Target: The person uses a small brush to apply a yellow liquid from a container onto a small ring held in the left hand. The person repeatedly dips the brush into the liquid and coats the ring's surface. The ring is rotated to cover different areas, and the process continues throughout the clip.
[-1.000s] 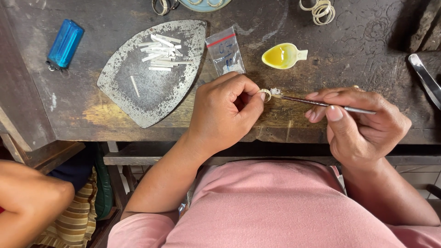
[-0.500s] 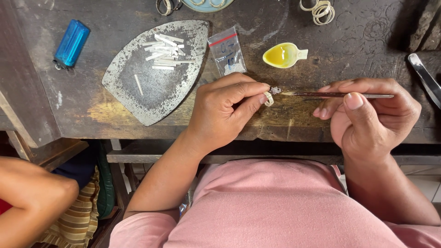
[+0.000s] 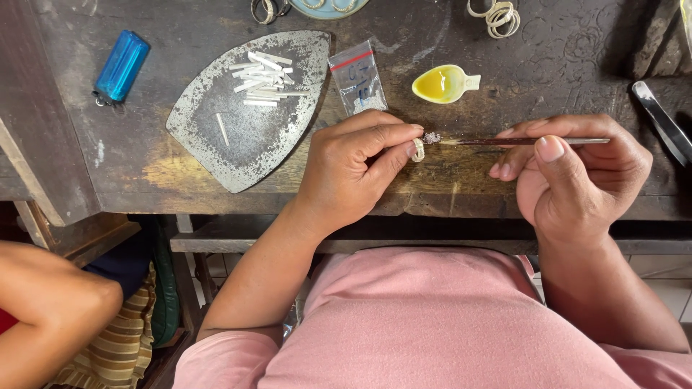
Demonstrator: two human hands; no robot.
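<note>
Left hand (image 3: 353, 169), centre of frame: thumb and forefinger pinched narrow around a small pale ring (image 3: 418, 150), held just above the front edge of the dark wooden workbench (image 3: 504, 50). Other fingers curled under.

Right hand (image 3: 577, 176), right of centre: fingers closed on a thin brush (image 3: 526, 141), which lies roughly horizontal. Its tip points left and carries a small greyish clump (image 3: 432, 137), just beside the ring; cannot tell whether they touch.

On the bench:
- Yellow spoon-shaped dish (image 3: 443, 83) with yellow liquid, upper centre, above the brush.
- Small clear zip bag (image 3: 358, 78), left of the dish.
- Flat grey metal plate (image 3: 249, 108), iron-sole shape, upper left of centre; about 12 short white sticks (image 3: 261, 75) piled near its upper part, 1 lying apart lower left.
- Blue lighter (image 3: 121, 66), upper left.
- Wire rings (image 3: 497, 14), top edge right of centre.
- Metal tool (image 3: 664, 122), right edge, partly cut off.

Lower left corner: another person's bare arm (image 3: 50, 317), well apart from both hands.
</note>
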